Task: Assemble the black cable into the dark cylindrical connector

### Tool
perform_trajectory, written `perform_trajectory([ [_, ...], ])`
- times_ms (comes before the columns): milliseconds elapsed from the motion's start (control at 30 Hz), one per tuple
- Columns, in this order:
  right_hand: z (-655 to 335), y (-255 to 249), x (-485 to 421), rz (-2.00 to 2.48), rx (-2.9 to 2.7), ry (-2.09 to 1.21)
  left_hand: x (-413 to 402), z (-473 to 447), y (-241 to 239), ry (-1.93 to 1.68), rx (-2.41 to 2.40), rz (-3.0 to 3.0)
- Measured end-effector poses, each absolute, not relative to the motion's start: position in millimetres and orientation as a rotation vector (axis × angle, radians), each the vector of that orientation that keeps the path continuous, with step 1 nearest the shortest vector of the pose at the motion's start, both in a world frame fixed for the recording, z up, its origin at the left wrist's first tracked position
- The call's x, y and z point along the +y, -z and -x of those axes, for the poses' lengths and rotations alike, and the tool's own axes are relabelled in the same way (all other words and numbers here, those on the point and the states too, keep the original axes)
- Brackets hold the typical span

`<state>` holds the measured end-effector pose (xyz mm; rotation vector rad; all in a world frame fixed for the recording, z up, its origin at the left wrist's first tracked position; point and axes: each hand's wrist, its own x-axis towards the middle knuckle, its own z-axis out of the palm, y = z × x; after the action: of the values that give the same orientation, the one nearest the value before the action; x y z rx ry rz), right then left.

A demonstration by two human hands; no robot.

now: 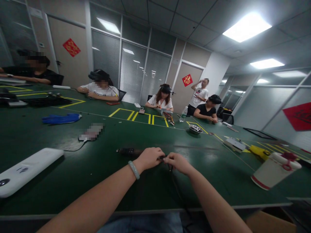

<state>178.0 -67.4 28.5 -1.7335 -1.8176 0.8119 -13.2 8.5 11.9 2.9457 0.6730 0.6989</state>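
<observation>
My left hand [148, 158] and my right hand [178, 162] meet over the green table [109, 174], fingers closed in a pinch on a small dark part [163, 158] between them. I cannot make out what that part is. A dark flat strip [128, 151] lies on the table just left of my left hand, reaching under it. A thin dark cable [175, 184] runs from under my right hand toward the table's near edge. A pale bracelet sits on my left wrist.
A white device [24, 170] lies at the near left, a white cup-like container [274, 170] at the near right. A steel bowl [195, 129], water bottle [183, 115], blue cloth [60, 118] and yellow tool [259, 151] lie farther off. Several people sit along the far side.
</observation>
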Motion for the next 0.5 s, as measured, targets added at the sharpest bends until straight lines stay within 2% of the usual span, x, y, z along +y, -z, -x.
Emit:
perform_trajectory([
  [233,-177,-11,-48,1.509,-1.598,-1.043,9,16,-10,-0.72,0.685,-2.889],
  [500,-206,-8,-55,1.498,-1.425,-1.066,6,21,-6,-0.78,0.757,-2.849],
])
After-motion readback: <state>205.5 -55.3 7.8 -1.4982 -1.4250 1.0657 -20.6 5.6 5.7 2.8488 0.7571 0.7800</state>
